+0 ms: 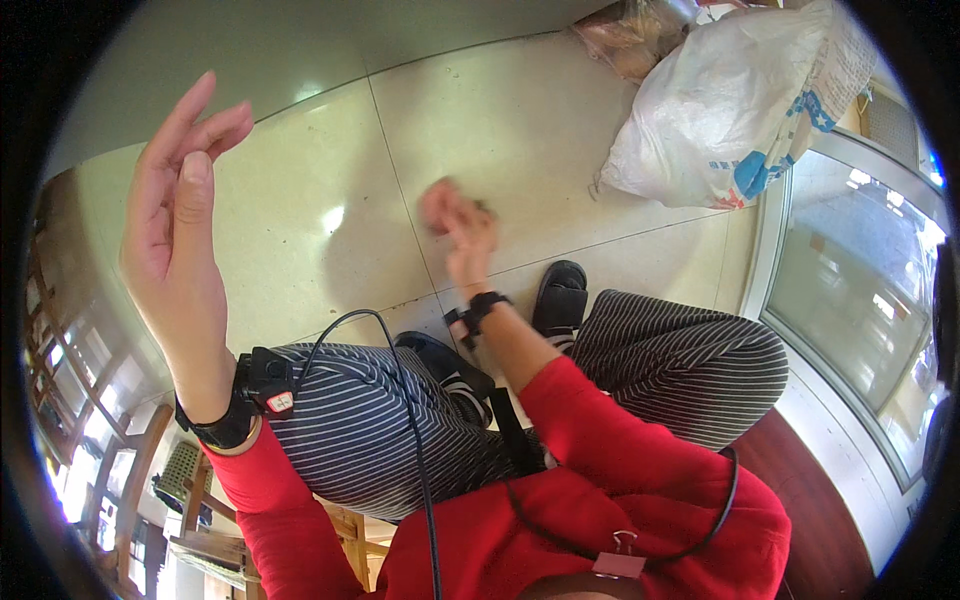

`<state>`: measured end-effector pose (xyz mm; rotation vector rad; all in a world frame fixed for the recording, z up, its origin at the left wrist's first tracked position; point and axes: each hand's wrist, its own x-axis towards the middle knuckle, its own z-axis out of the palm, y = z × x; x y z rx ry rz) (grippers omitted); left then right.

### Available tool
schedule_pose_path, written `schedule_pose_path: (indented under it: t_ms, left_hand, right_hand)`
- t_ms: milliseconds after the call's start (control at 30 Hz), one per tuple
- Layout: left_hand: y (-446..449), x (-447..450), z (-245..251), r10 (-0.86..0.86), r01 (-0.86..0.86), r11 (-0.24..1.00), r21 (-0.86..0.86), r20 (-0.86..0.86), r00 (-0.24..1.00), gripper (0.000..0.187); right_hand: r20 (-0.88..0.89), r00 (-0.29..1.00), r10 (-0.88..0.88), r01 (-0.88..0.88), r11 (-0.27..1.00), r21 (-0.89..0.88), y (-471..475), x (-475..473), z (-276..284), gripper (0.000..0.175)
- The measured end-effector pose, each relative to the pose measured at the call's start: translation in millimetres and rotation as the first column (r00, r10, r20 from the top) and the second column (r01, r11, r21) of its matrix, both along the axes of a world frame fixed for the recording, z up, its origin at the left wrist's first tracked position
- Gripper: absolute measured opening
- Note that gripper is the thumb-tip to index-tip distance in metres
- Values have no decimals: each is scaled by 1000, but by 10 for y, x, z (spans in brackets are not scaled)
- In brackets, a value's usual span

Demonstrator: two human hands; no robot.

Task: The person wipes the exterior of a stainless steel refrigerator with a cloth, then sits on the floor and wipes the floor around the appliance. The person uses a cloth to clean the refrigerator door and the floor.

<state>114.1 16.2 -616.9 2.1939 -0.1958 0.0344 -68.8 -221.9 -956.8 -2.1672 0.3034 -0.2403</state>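
My left hand [176, 225] is raised at the left, nearest to the grey panel [247, 52]. Its fingers are loosely bent and nothing is in them. Low over the pale tiled floor [510, 135], my right hand [472, 244] is blurred by motion. A pinkish-red blur at its fingertips could be fingers or a small thing; I cannot tell which. Both wrists wear black straps, and a black device [268, 379] sits on the left one. My black slippers [561, 292] rest on the floor below the right hand.
A stuffed white plastic sack [697, 127] with blue print stands at the upper right, beside a clear plastic bag [637, 37]. A white-framed glass panel [847, 247] lines the right side. Wooden furniture [142, 465] is at the left. A black cable [412, 420] runs from my left wrist.
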Motion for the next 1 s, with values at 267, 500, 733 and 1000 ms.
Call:
schedule_pose_path:
  t_ms: [267, 500, 733, 1000]
  left_hand:
    - [221, -134, 103, 102, -102, 995, 4, 53, 993, 42]
    - [497, -477, 254, 199, -203, 979, 1, 193, 961, 46]
    - [657, -695, 406, 348, -363, 931, 29, 220, 911, 49]
    - [900, -1234, 684, 504, -508, 859, -62, 275, 819, 48]
  right_hand:
    - [25, 998, -49, 46, 991, 126, -774, 1321, 273, 20]
    - [99, 994, 36, 9, 906, -422, -679, 1986, -208, 19]
    - [-68, 783, 618, -622, 780, -72, 1247, 429, 145, 28]
    - [-292, 880, 374, -364, 927, 89, -245, 441, 604, 51]
